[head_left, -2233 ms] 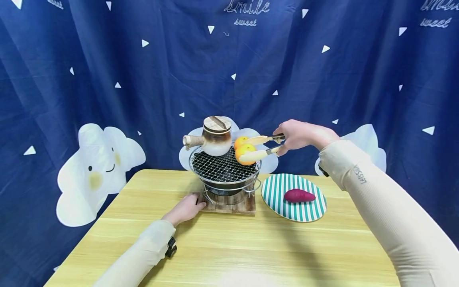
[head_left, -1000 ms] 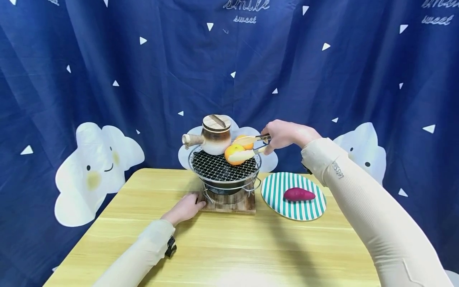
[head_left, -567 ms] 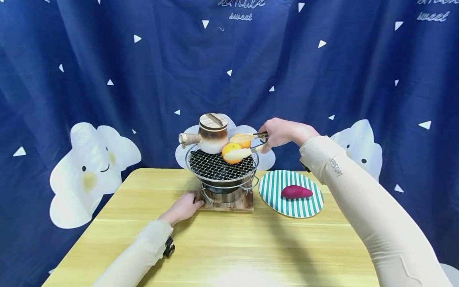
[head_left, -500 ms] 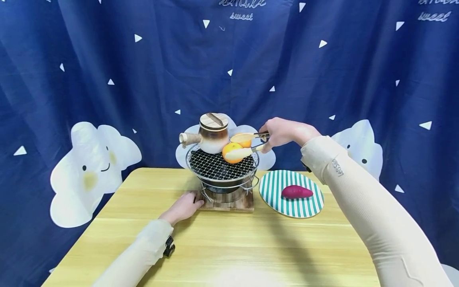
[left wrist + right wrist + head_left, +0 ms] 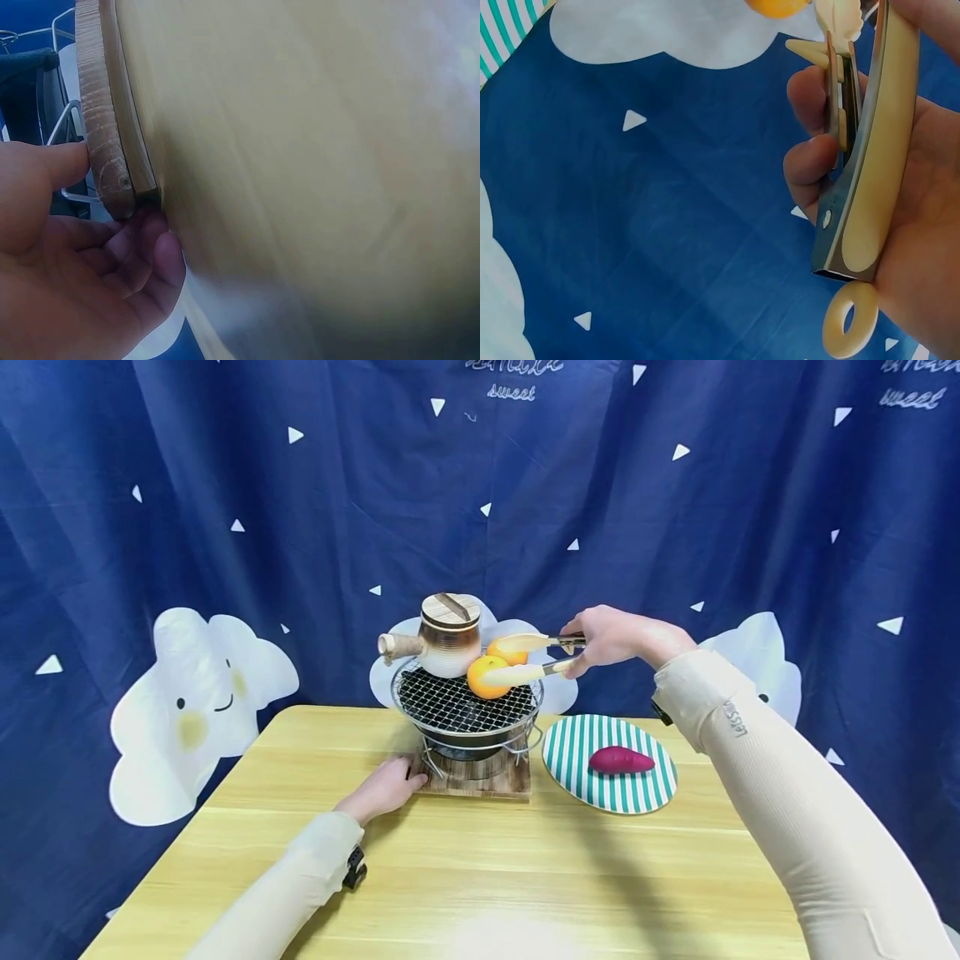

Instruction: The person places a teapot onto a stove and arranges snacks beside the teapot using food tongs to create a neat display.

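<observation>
My right hand (image 5: 618, 639) holds beige-tipped tongs (image 5: 881, 150) over the right side of a round wire-mesh grill (image 5: 457, 706). Their spread tips reach to two oranges: the upper tip overlaps the rear orange (image 5: 517, 655) and the lower tip overlaps the front orange (image 5: 480, 677). Touching the oranges' left side in view is a lidded clay pot (image 5: 452, 647) with a rope-wrapped handle. My left hand (image 5: 382, 789) grips the left front corner of the wooden base (image 5: 480, 785) under the grill; in the left wrist view, the thumb is at the base's edge (image 5: 101, 112) and the fingers curl below it.
A green-and-white striped oval board (image 5: 577, 777) to the right of the grill carries a purple sweet potato (image 5: 621, 761). A blue curtain (image 5: 337, 527) with clouds hangs behind the wooden table (image 5: 465, 860).
The front orange has moved left toward the pot on the grill. My right hand went left with the tongs, then drew back slightly right, tips farther apart. The left hand stays on the base.
</observation>
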Demonstrator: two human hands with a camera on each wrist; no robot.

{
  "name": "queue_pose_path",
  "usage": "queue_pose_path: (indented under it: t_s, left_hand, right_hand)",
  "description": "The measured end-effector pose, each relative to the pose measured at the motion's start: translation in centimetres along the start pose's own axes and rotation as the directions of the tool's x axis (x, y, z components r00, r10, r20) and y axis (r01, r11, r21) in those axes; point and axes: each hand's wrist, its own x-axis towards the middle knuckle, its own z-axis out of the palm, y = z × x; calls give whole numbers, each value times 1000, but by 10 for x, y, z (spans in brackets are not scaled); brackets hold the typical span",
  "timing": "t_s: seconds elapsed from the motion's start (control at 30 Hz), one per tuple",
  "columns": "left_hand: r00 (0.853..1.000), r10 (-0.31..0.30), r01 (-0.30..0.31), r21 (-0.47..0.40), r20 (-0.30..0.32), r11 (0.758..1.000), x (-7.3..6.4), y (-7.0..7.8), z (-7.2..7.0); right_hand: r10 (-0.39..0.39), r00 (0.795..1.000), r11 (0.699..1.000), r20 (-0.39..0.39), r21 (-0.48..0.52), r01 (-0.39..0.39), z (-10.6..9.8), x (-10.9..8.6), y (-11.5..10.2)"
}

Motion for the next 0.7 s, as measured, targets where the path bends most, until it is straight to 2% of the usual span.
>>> queue_pose_path:
  t_s: [0.53, 0.7]
  left_hand:
    - [1000, 8, -8, 11, -7, 1000, -1, 1, -1]
    - [1000, 3, -3, 3, -11, 1000, -1, 2, -2]
  right_hand:
    - [13, 999, 1000, -35, 21, -12, 6, -35, 42]
    - [16, 1000, 999, -25, 36, -15, 9, -45, 54]
